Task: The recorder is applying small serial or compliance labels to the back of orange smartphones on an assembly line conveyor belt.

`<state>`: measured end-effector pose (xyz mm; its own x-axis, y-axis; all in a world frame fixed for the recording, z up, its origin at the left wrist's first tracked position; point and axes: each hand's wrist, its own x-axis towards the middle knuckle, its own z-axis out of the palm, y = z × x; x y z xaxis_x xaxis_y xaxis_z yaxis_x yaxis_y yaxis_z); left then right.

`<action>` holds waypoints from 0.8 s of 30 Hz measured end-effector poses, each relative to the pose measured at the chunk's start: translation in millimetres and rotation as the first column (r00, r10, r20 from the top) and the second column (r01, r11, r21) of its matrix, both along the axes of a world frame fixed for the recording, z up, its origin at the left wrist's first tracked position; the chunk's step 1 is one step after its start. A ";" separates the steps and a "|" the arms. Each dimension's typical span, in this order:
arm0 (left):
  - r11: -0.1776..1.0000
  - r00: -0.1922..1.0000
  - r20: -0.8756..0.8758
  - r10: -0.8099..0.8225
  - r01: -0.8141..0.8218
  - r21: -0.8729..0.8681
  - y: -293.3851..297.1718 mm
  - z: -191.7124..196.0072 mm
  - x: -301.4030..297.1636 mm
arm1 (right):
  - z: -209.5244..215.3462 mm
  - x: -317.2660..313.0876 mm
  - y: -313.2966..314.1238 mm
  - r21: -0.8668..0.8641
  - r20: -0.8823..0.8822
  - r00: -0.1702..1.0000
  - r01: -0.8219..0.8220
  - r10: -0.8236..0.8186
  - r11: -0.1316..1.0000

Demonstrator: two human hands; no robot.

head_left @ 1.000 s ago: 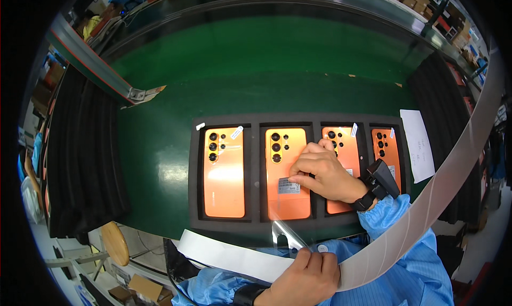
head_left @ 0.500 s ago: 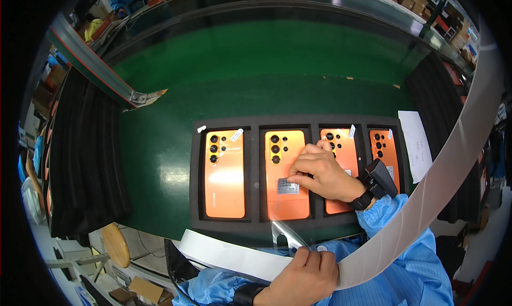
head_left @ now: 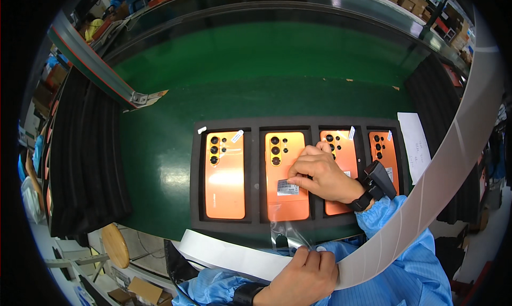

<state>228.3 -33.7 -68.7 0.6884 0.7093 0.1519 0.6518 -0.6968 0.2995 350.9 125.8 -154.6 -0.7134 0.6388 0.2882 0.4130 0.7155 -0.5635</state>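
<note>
Four orange phones lie camera side up in a black foam tray. On the second phone from the left, my right hand is closed in a pinch at the upper right part of a silver label. My left hand, below the tray, is closed on a clear film that reaches up over the phone's lower end. A long pale backing strip runs behind that hand and curves up at the right. The leftmost phone carries a small white tab.
Black foam trays stand stacked at the left and right. A white paper sheet lies beside my tray. A metal post rises at the table's left, and a round wooden stool stands below the edge.
The clear film's free part has shifted and now looks more crumpled between my left hand and the phone's lower end. Both hands have stayed almost in place.
</note>
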 end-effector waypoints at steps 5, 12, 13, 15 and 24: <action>1.000 1.000 -0.013 -0.002 0.002 0.005 1.4 -0.3 0.5 | 4.6 0.2 0.0 0.027 -0.006 1.000 -0.015 0.015 1.000; 1.000 1.000 0.020 0.010 -0.010 0.009 3.2 -2.3 -2.0 | 15.8 -2.3 -4.3 0.233 0.212 0.977 -0.079 0.029 0.969; 1.000 1.000 0.019 0.009 -0.010 0.012 3.3 -3.2 -2.5 | 19.9 -2.4 -2.7 0.153 0.343 0.939 -0.053 -0.003 0.987; 1.000 1.000 0.007 0.011 -0.011 0.011 3.6 -5.0 -2.2 | 23.8 -12.5 3.2 0.249 0.374 0.924 -0.020 -0.077 0.968; 0.989 0.990 -0.137 0.025 -0.004 0.150 20.7 21.9 -9.5 | -6.1 7.9 17.2 0.227 0.174 0.985 -0.056 0.016 0.972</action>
